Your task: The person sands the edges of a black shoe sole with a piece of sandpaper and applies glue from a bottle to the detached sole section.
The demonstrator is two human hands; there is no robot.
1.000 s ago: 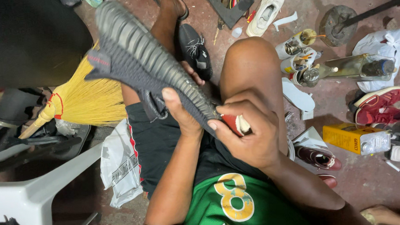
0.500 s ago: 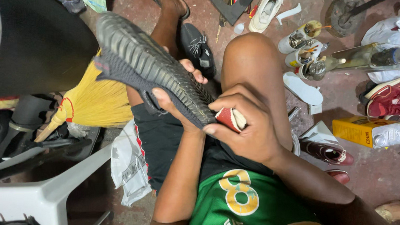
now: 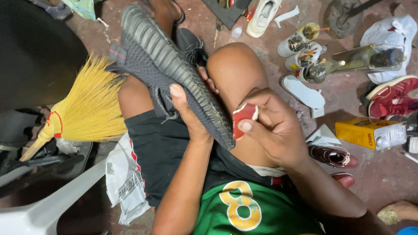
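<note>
Your left hand (image 3: 188,116) clamps the dark grey shoe (image 3: 174,69) sole-up over your lap — its long axis running from your knee away toward the broom (image 3: 88,106) — while your right hand (image 3: 273,126) pinches a small red block (image 3: 243,118) against the shoe's near end.

Shoe (image 3: 169,63) on lap btwn hands; broom (image 3: 84,111) to its left; oil can (image 3: 370,134), bottle (image 3: 357,60) on floor right.
</note>
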